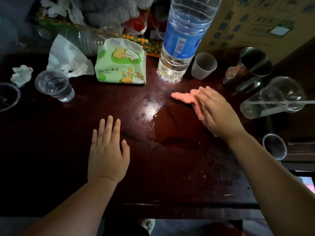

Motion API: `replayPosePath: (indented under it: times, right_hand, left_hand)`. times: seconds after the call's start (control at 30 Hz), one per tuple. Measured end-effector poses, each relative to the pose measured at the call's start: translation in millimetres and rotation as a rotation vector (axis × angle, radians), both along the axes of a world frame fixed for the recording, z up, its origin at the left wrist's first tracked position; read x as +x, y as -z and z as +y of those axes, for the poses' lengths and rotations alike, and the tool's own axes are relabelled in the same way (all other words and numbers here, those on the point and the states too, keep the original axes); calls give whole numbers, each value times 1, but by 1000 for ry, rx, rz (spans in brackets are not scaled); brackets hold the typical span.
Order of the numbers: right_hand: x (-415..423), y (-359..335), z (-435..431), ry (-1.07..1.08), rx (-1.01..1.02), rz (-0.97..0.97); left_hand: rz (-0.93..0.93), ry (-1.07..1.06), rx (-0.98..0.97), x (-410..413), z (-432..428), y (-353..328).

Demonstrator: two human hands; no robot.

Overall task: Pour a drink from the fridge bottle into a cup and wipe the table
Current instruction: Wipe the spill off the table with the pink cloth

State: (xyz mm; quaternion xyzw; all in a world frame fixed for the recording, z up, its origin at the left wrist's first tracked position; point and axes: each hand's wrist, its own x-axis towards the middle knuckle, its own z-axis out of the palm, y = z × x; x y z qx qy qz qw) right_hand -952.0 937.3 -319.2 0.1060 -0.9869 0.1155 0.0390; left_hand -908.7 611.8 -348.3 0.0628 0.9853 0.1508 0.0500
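A tall clear water bottle (180, 40) with a blue label stands at the back of the dark wooden table (59, 150). A clear plastic cup (54, 85) holding water sits at the left. My right hand (216, 111) lies with straight fingers on a pink cloth (183, 97), pressing it to the table just right of a wet patch (162, 126). My left hand (108, 150) rests flat on the table, fingers spread, holding nothing.
A green tissue pack (119, 65) and crumpled tissues (68, 57) lie behind. A frosted cup (203, 65), a steel tumbler (250, 65) and a tipped clear cup (272, 97) crowd the right. More cups sit at the left edge (6, 97) and the right edge (274, 146). A cardboard box (255, 23) stands at the back right.
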Motion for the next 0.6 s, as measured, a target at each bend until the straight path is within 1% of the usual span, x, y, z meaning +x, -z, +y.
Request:
replayPosePath:
  times: [0.07, 0.1, 0.27, 0.33, 0.47, 0.6]
  right_hand:
    - [-8, 9, 0, -14, -80, -150]
    - [-10, 14, 1, 10, -125, -181]
    - [-7, 19, -12, 163, -365, -136]
    - [-5, 24, -21, 235, -382, -94]
    - [-5, 37, -33, 341, -317, -49]
    - [3, 29, -50, 404, -335, -101]
  left_hand:
    - [-4, -2, 1, 0, 0, 0]
    - [-4, -4, 2, 0, 0, 0]
    - [-3, -4, 8, 0, 0, -1]
    - [-5, -8, 14, 0, 0, -2]
    - [-8, -10, 28, 0, 0, -3]
    - [-9, -6, 27, 0, 0, -4]
